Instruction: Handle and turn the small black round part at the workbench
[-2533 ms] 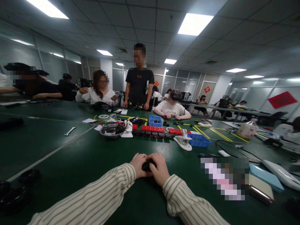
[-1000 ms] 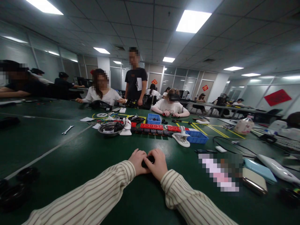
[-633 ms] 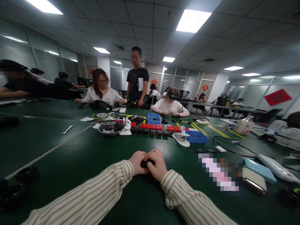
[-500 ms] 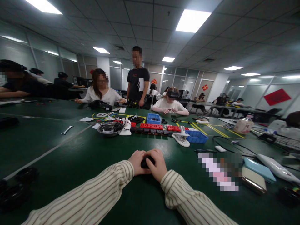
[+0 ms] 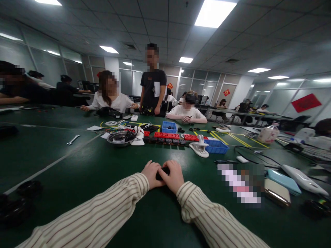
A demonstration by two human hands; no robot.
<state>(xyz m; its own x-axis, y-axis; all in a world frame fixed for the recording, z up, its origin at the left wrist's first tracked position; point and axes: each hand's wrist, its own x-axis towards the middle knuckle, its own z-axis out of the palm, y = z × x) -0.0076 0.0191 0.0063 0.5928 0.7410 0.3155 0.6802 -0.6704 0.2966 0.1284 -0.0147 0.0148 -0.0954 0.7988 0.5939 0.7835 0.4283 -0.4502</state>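
Observation:
A small black rounded object point(image 5: 162, 173) lies between my two hands, low over the green tabletop; its kind is hard to make out. My left hand point(image 5: 152, 174) curls against its left side. From the right, my right hand point(image 5: 173, 175) wraps over it, thumb across the near face and fingers on the far side. Both hands hide much of it. Beyond them on the table stands a row of red socket blocks point(image 5: 167, 137), flanked by a white clip stand point(image 5: 199, 146) and a metal bowl point(image 5: 111, 138) of black cables.
Blue bins point(image 5: 216, 146) sit by the clip stand. A wrench point(image 5: 73, 140) lies at the left. On the right are a gold-edged case point(image 5: 277, 193), a light blue case point(image 5: 283, 182), cables and a plastic jug point(image 5: 269, 133). Several people are around the table's far side.
My view has tilted slightly, shifting the table items up a little. Both hands stay around the black object, with their fingers slightly rearranged and the fingertips a bit farther apart.

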